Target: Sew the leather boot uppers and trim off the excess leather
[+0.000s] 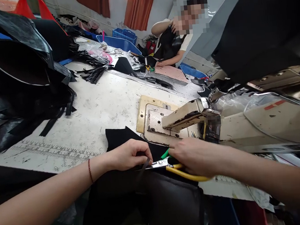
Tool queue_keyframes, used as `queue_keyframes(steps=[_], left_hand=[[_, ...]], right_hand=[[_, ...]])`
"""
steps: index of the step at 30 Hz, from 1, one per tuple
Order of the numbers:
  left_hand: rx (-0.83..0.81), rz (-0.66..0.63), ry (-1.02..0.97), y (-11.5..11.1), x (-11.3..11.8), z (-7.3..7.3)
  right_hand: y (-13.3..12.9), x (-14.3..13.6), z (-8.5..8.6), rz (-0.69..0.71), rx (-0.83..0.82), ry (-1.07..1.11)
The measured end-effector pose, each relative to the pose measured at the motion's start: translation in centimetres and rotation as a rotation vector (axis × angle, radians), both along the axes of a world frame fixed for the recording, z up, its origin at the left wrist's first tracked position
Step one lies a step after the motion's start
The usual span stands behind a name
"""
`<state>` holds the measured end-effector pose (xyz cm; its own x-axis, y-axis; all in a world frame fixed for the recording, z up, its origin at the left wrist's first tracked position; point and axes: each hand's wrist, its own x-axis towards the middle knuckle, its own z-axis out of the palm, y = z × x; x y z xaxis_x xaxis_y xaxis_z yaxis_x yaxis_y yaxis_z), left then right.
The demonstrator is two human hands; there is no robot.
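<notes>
My right hand [193, 156] is closed round scissors [160, 163] with yellow and green handles, their blades pointing left toward my other hand. Thumb and fingers of my left hand [134, 154] are pinched together on a thin dark strip [142, 171], right at the blade tips. Under both hands lies black material [123, 137], spread over the table's near edge and hanging down toward my lap. The blade tips are partly hidden by my left fingers and the strip.
A cream sewing machine [184, 114] stands just beyond my right hand. Black pieces [18, 85] are heaped at the left of the white table [94, 107]. A person [172, 42] is across the table, near a pink sheet [171, 72] and blue baskets [124, 36].
</notes>
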<state>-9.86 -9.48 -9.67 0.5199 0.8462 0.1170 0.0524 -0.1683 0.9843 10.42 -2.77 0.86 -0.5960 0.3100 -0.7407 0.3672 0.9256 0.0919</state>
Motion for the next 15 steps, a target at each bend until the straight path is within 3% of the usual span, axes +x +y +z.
queue_keyframes(steps=[4,7,15], left_hand=[[-0.038,-0.004,-0.055,0.0,0.0,-0.2],[-0.062,0.001,-0.079,0.0,0.0,-0.3],[-0.09,0.068,-0.137,0.2,0.0,-0.6]], right_hand=[[-2.4,3.2,-3.0,-0.038,0.106,0.166],[-3.0,3.9,-4.5,-0.034,0.134,0.205],[-3.0,2.4,-5.3,0.14,0.273,0.383]])
